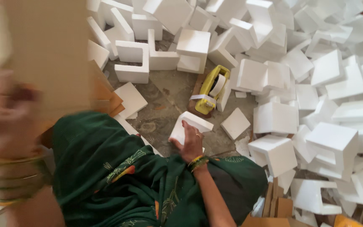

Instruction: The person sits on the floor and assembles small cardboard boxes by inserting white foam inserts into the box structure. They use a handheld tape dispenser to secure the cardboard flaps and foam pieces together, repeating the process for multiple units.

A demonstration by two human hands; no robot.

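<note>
1. The right hand (192,143) grips a white foam block (190,126) on the concrete floor (164,96) — just below the yellow tape dispenser (211,90)
2. The left hand (3,109), blurred, is raised against a brown cardboard sheet (47,54), left of the dispenser — its grip cannot be told
3. Heaped foam pieces (316,84) surround the dispenser

A single head-worn view looks steeply down over the person's own lap, draped in green cloth (118,176), onto the concrete floor (169,94). The right hand (191,143) sits just below the frame's centre at arm's length and sharp, gripping a white foam block (192,125). Beyond that grip lies a yellow tape dispenser (211,89); farther out and to its right, foam pieces (324,105) fill the frame. The left hand (1,107) is very near the lens, blurred, at the left edge against a cardboard sheet (51,50).
</note>
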